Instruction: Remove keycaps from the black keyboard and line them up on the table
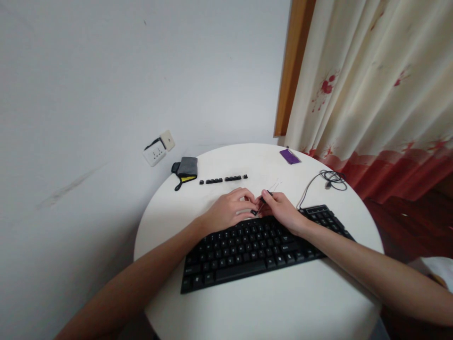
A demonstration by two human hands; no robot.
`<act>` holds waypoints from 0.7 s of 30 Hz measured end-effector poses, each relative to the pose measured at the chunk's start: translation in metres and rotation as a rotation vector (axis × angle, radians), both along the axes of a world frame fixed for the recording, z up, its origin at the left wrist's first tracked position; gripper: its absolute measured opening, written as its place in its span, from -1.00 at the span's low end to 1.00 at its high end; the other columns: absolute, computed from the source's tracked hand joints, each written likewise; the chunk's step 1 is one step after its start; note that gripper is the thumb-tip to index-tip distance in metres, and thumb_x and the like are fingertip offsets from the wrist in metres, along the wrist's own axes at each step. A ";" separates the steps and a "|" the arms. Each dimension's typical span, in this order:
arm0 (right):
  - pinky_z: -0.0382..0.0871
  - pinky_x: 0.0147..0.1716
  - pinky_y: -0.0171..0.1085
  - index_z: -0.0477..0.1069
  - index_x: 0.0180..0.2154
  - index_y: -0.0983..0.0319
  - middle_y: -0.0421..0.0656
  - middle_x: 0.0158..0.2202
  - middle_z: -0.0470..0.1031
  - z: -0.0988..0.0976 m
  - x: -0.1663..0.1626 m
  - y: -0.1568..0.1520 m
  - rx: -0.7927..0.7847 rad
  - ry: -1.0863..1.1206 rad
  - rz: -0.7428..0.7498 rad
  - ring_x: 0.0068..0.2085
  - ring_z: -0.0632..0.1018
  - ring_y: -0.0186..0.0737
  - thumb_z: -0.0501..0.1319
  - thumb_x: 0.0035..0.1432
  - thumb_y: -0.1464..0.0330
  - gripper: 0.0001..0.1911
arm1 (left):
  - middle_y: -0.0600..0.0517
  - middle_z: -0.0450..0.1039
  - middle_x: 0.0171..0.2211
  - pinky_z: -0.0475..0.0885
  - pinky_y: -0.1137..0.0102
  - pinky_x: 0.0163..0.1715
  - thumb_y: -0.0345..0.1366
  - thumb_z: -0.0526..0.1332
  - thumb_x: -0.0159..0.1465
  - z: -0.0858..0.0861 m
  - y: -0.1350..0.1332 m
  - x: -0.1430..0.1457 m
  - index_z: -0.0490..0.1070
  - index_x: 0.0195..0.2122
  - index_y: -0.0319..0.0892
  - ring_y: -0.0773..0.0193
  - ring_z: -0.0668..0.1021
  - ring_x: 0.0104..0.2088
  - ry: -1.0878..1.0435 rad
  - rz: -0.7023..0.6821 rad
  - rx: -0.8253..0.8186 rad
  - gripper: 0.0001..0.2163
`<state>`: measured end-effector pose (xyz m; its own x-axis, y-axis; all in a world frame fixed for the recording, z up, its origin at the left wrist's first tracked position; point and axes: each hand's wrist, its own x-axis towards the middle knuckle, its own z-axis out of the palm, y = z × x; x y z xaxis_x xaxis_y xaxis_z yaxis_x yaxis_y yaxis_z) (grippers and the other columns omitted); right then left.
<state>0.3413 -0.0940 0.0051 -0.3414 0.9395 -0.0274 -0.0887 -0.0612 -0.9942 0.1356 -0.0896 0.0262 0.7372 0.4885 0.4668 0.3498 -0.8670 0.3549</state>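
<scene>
Round white surface [170, 226], seen from its near edge. Toward the far-left edge lies a folded gray cloth [187, 166]; to its right, a broken row of loose keycaps [214, 181] runs along the far half. A black keyboard [240, 270] spans the middle, slightly oblique to the near edge. The left forearm reaches in from the near-left edge; the left hand [236, 208], bent, pinches a black keycap [254, 212] above the keyboard's far edge. The right hand [282, 210], thumb uppermost, grips a dark-handled wire tool [268, 194], its forearm crossing the keyboard's right end. A purple card [290, 156] lies by the far-right edge, and a coiled cable [332, 180] near the right edge.
</scene>
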 end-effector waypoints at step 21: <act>0.38 -0.48 -0.29 0.49 -0.51 0.29 -0.13 -0.62 0.49 0.000 0.001 0.002 0.134 -0.179 -0.007 -0.57 0.49 -0.28 0.12 0.16 -0.10 -0.41 | -0.07 0.53 -0.11 0.39 0.28 0.03 -0.30 0.18 0.35 0.003 -0.004 0.006 0.48 -0.10 -0.14 0.21 0.51 -0.04 -0.035 -0.113 -0.067 -0.84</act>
<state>0.3424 -0.0924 0.0052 -0.3359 0.9412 0.0378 0.0902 0.0721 -0.9933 0.1417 -0.0935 0.0291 0.7732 0.4342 0.4621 0.2381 -0.8742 0.4231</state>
